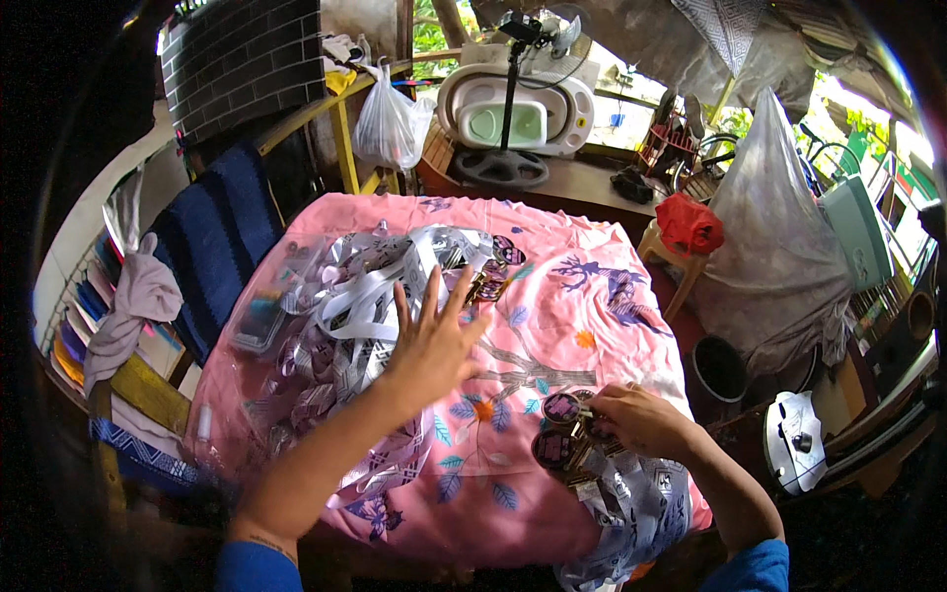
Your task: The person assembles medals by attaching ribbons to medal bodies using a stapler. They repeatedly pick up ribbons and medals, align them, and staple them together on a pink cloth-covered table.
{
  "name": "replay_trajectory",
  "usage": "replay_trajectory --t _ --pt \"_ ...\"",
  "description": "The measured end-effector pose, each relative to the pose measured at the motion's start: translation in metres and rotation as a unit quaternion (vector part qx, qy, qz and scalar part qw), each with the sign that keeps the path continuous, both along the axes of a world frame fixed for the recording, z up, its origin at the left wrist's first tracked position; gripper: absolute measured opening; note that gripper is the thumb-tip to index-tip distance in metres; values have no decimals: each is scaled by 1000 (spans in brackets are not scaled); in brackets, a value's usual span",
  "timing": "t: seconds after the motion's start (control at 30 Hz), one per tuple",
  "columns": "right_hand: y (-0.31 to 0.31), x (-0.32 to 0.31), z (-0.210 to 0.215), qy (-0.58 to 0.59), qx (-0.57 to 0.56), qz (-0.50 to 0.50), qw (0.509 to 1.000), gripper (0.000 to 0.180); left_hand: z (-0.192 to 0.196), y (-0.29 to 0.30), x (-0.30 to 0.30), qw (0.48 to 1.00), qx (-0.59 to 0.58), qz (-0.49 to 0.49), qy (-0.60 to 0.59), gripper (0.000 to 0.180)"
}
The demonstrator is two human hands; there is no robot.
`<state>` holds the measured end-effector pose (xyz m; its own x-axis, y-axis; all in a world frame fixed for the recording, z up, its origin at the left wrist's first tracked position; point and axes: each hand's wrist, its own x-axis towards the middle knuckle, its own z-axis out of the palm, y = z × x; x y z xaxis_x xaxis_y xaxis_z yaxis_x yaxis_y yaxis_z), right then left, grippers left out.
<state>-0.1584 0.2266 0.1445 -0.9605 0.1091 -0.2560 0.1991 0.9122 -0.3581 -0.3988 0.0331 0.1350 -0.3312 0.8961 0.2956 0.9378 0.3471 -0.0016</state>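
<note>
A heap of white printed ribbons point(347, 340) covers the left half of a pink patterned cloth. Over its right side hovers my left hand point(429, 360), fingers spread, holding nothing. Round dark medals with gold-coloured metal point(490, 283) lie just beyond those fingertips. On the right, my right hand point(636, 419) has its fingers closed at a cluster of round dark medals point(554, 449). Its grip seems to be on one medal's gold-coloured edge, though the fingers partly hide it. White ribbons point(641, 508) trail from this cluster over the near right edge of the cloth.
The pink cloth point(493, 523) spreads over the whole table. A clear plastic box point(258, 331) lies left of the heap. Beside the table's right side stand a stool with a red bag point(688, 225) and a dark bucket point(717, 367). A fan point(503, 166) stands behind.
</note>
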Motion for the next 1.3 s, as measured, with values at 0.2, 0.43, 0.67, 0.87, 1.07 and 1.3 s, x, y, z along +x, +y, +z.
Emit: replay_trajectory --t 0.2,0.43,0.67,0.87,1.07,1.3 --pt "12 -4 14 -25 65 77 995 40 -16 45 -97 980 -194 13 49 100" --pt "35 -88 25 130 -89 -20 987 20 -11 -5 -223 962 -183 -74 -190 108" --pt "53 -230 -52 318 37 -65 945 55 20 -16 -250 993 -48 50 93 92" --pt "51 -260 -80 279 26 -111 953 63 24 20 -153 956 75 -248 -137 54" --pt "66 -263 -83 314 -6 42 949 49 2 -28 -91 919 -288 -269 -29 66" --pt "67 -264 -65 251 15 27 967 35 26 -54 -162 969 -183 -149 78 38"
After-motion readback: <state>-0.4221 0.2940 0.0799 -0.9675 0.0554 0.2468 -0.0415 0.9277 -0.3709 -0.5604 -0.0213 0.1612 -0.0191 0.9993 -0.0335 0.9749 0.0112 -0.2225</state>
